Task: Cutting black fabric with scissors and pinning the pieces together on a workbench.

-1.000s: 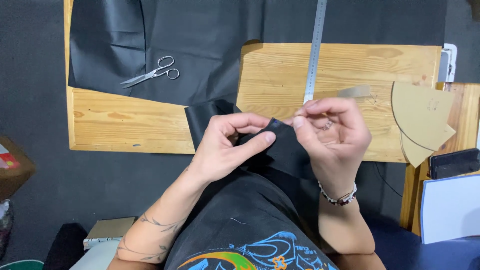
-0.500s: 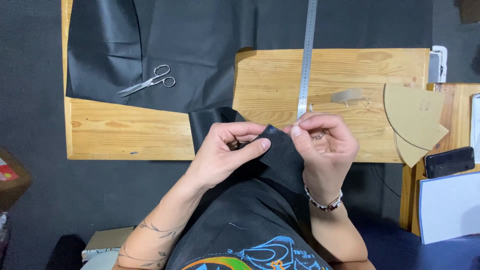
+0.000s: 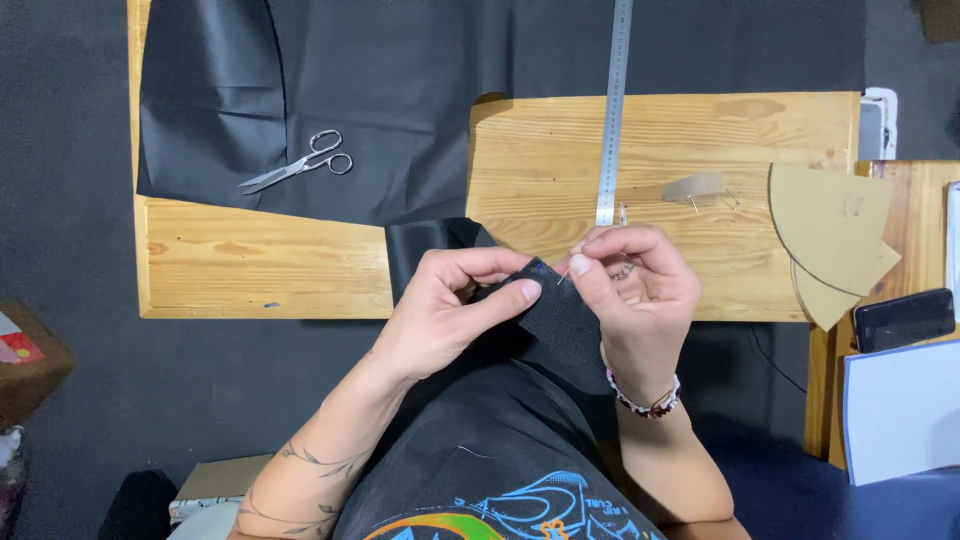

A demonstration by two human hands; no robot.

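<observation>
My left hand (image 3: 455, 310) pinches a small piece of black fabric (image 3: 560, 330) between thumb and fingers, held just above the front edge of the wooden table (image 3: 700, 140). My right hand (image 3: 635, 290) is right beside it, thumb and forefinger closed on a thin needle (image 3: 563, 277) at the fabric's upper edge. A beaded bracelet (image 3: 645, 402) circles my right wrist. More black fabric drapes down from the hands toward my lap.
A large black fabric sheet (image 3: 330, 90) covers the table's left part, with silver scissors (image 3: 298, 167) on it. A steel ruler (image 3: 612, 110) lies upright in the middle. Cardboard pattern pieces (image 3: 825, 235), a phone (image 3: 905, 318) and a white binder (image 3: 900, 410) sit at right.
Both hands stay together on the black piece and have shifted slightly left and down in view. My right fingers have tightened at the fabric's edge.
</observation>
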